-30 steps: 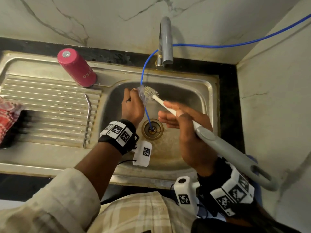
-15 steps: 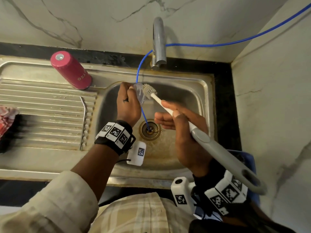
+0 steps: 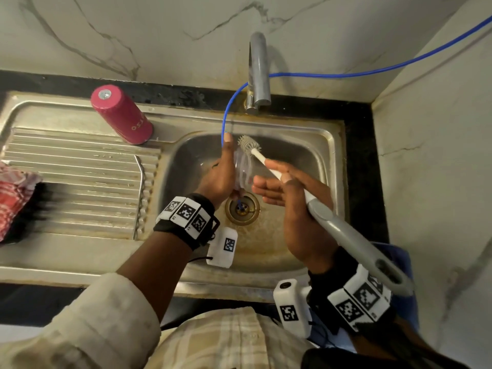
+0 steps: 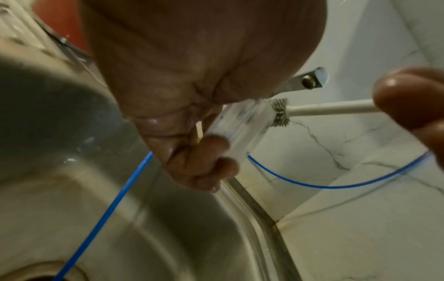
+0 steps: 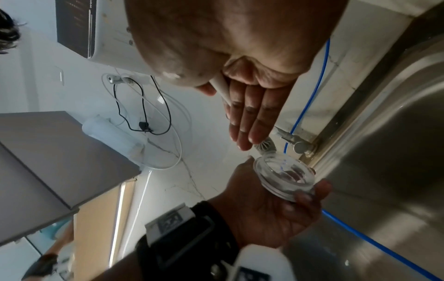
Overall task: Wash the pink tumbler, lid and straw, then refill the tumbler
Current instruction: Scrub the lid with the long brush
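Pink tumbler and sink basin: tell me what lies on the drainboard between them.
Nothing lies between them. In the head view the pink tumbler stands upside down on the drainboard, with only bare steel up to the basin. The metal straw lies nearer the person.

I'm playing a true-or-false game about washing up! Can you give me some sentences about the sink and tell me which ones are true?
1. The pink tumbler stands upside down beside the basin. True.
2. The left hand holds the clear lid. True.
3. The right hand holds a sponge. False: it holds a bottle brush with a grey handle.
4. The metal straw is inside the tumbler. False: it lies on the ribbed draining board.
5. A blue tube runs down into the drain. True.
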Motion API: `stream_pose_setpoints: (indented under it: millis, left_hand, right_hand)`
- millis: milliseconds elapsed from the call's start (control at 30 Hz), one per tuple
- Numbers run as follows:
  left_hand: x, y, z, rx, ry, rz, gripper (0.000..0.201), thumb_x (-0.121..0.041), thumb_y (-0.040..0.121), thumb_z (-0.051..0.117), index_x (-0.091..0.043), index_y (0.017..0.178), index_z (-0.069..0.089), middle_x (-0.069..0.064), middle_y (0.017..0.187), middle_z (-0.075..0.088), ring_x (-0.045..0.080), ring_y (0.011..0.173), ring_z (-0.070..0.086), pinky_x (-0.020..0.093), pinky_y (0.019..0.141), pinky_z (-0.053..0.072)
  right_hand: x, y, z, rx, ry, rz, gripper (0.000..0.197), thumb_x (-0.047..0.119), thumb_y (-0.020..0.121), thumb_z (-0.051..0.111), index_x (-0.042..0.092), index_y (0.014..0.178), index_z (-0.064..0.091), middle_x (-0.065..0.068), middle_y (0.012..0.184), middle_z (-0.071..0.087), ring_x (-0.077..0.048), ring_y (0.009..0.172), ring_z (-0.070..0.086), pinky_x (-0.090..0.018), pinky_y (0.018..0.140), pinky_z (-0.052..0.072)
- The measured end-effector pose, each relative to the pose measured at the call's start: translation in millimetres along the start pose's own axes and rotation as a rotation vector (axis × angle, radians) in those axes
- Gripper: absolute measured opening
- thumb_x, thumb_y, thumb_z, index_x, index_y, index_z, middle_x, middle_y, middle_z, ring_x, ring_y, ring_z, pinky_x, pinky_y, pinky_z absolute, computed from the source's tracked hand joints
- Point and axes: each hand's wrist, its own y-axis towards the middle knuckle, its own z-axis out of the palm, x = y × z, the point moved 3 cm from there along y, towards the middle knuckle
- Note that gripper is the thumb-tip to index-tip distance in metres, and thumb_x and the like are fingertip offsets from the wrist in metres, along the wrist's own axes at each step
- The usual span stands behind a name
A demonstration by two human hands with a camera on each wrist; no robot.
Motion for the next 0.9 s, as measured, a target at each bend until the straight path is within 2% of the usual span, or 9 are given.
stream_pose_setpoints:
  millis: [167, 233, 333, 467, 533, 633, 767, 867, 900]
  left_hand:
    - [-7, -6, -1, 0.199, -0.133, 0.099, 0.093, -0.086, 0.091, 0.044, -0.007, 0.136, 0.059, 0.016, 0.089, 0.063, 0.021, 0.068, 0.055, 0.027, 0.056, 0.044]
    - [-10, -10, 1, 0.228, -0.181, 0.177, 0.072, -0.068, 0.094, 0.059, -0.01, 0.136, 0.057, 0.017, 0.103, 0.063, 0.025, 0.081, 0.06, 0.026, 0.064, 0.049]
    - [-11, -8, -2, 0.23, -0.225, 0.192, 0.063, -0.058, 0.086, 0.074, -0.037, 0.141, 0.055, 0.006, 0.137, 0.063, 0.026, 0.118, 0.064, 0.035, 0.079, 0.055]
    - [-13, -7, -5, 0.235, -0.258, 0.181, 0.059, -0.043, 0.088, 0.068, -0.047, 0.144, 0.048, 0.004, 0.149, 0.051, 0.027, 0.126, 0.056, 0.04, 0.082, 0.057]
    - [-17, -9, 0, 0.183, -0.222, 0.196, 0.06, -0.046, 0.087, 0.056, -0.043, 0.146, 0.044, 0.005, 0.145, 0.053, 0.025, 0.119, 0.055, 0.039, 0.078, 0.05]
    - [-17, -8, 9, 0.031, -0.189, 0.208, 0.054, -0.06, 0.089, 0.039, -0.03, 0.133, 0.05, 0.011, 0.124, 0.062, 0.026, 0.103, 0.059, 0.036, 0.072, 0.047]
    - [-23, -12, 21, -0.09, -0.36, 0.176, 0.067, -0.063, 0.088, 0.03, -0.007, 0.114, 0.056, 0.014, 0.1, 0.064, 0.028, 0.089, 0.059, 0.038, 0.07, 0.049]
    - [-30, -15, 22, -0.134, -0.472, 0.147, 0.07, -0.05, 0.108, 0.031, 0.007, 0.143, 0.051, 0.032, 0.132, 0.062, 0.044, 0.122, 0.062, 0.049, 0.098, 0.054]
    - [-29, -14, 21, -0.169, -0.433, 0.174, 0.068, -0.049, 0.112, 0.027, 0.006, 0.142, 0.054, 0.032, 0.136, 0.062, 0.042, 0.128, 0.061, 0.044, 0.108, 0.05]
  right_hand:
    - [0, 1, -6, -0.034, -0.092, -0.099, 0.035, 0.018, 0.107, 0.047, 0.004, 0.127, 0.073, -0.006, 0.101, 0.081, -0.016, 0.096, 0.079, -0.023, 0.082, 0.06]
    - [5, 4, -11, -0.095, -0.1, -0.041, 0.044, 0.039, 0.106, 0.049, 0.01, 0.124, 0.077, -0.003, 0.095, 0.081, -0.017, 0.088, 0.079, -0.02, 0.076, 0.058]
    - [7, 6, -20, -0.132, -0.14, 0.048, 0.063, 0.068, 0.098, 0.038, 0.026, 0.124, 0.078, -0.002, 0.092, 0.078, -0.021, 0.082, 0.073, -0.025, 0.072, 0.056]
    - [2, 15, -21, -0.097, -0.104, 0.053, 0.034, 0.04, 0.109, 0.049, 0.021, 0.118, 0.077, -0.016, 0.109, 0.076, -0.015, 0.084, 0.074, -0.021, 0.074, 0.057]
    - [5, 13, -15, -0.074, -0.101, -0.022, 0.027, 0.02, 0.107, 0.054, 0.012, 0.122, 0.075, -0.019, 0.116, 0.075, -0.013, 0.088, 0.076, -0.019, 0.075, 0.057]
    - [17, -2, -6, 0.014, -0.178, -0.268, 0.036, 0.02, 0.105, 0.054, 0.004, 0.134, 0.069, -0.01, 0.116, 0.076, -0.02, 0.102, 0.076, -0.033, 0.087, 0.061]
    - [26, -8, 1, 0.08, -0.258, -0.387, 0.035, 0.013, 0.104, 0.057, -0.004, 0.133, 0.067, -0.01, 0.114, 0.075, -0.015, 0.103, 0.075, -0.027, 0.089, 0.059]
    - [27, -6, 1, 0.023, -0.275, -0.363, 0.039, 0.02, 0.103, 0.054, 0.0, 0.132, 0.069, -0.007, 0.117, 0.076, -0.013, 0.106, 0.074, -0.028, 0.091, 0.059]
    - [27, -5, 1, 0.005, -0.274, -0.349, 0.039, 0.021, 0.103, 0.053, 0.001, 0.132, 0.07, -0.006, 0.116, 0.076, -0.012, 0.104, 0.075, -0.026, 0.09, 0.059]
